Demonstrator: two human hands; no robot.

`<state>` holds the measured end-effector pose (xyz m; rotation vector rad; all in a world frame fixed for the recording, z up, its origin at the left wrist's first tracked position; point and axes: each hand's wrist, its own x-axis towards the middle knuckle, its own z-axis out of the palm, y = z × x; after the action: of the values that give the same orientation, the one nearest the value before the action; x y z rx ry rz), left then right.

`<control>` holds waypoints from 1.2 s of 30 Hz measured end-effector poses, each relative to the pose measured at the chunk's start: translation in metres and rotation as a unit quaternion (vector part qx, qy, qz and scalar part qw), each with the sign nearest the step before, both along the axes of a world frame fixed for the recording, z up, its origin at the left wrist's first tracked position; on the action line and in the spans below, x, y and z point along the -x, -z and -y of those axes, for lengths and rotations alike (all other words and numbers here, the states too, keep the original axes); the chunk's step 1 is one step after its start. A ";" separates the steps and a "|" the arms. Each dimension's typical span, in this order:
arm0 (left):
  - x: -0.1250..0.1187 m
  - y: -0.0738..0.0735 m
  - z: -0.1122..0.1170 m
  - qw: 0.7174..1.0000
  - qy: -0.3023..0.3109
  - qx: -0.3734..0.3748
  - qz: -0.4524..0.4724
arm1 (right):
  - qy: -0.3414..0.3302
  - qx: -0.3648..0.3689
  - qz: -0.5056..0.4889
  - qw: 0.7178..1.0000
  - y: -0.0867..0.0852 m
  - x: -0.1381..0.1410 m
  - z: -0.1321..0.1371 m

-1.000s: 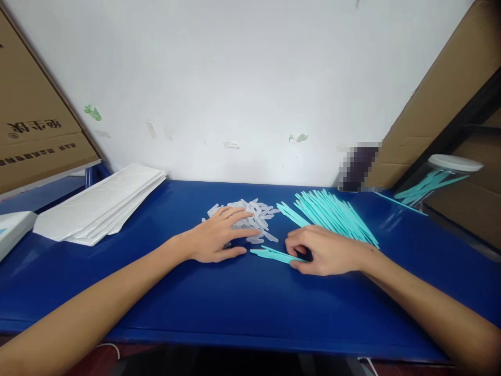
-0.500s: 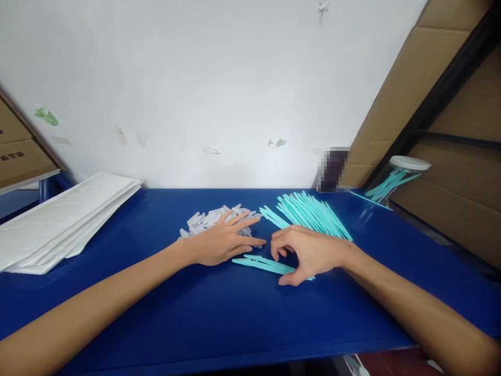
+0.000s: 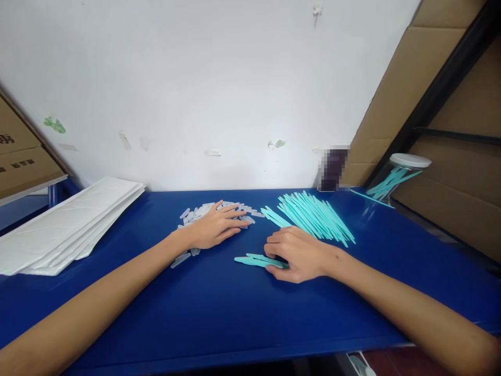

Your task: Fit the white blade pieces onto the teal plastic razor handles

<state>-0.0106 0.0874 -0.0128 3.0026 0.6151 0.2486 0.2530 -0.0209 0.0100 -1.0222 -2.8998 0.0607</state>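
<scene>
My left hand (image 3: 217, 225) lies palm down, fingers spread, over a heap of small translucent whitish plastic pieces (image 3: 199, 211) shaped like narrow caps. A few of those pieces stick out below its wrist. To the right, my right hand (image 3: 295, 255) has its thumb and fingers closed around the right end of a few slim teal plastic sticks (image 3: 252, 260). Their left ends rest low over the table; the gripped ends are hidden by the hand. Behind it, a large pile of similar teal sticks (image 3: 315, 216) is fanned out.
White padded sheets or bags (image 3: 74, 224) are stacked on the left of the blue table (image 3: 219, 318). At the right back, a clear jar (image 3: 399, 175) with a white lid holds teal sticks, and one stick lies beside it. Cardboard (image 3: 415, 89) borders the right side; a white wall stands behind.
My left hand has drawn left and slightly up over the translucent pieces, shifting some of them. The right hand has moved a little left and closed its fingers on the teal sticks.
</scene>
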 end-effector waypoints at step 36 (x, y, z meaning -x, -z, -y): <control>0.022 -0.013 -0.017 0.993 -0.043 -0.062 0.095 | 0.079 -0.006 -0.035 0.996 0.005 0.028 0.005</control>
<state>-0.0329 0.1047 0.0004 3.0223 0.7339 0.5926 0.2250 -0.0263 0.0050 -1.2173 -2.7441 0.0686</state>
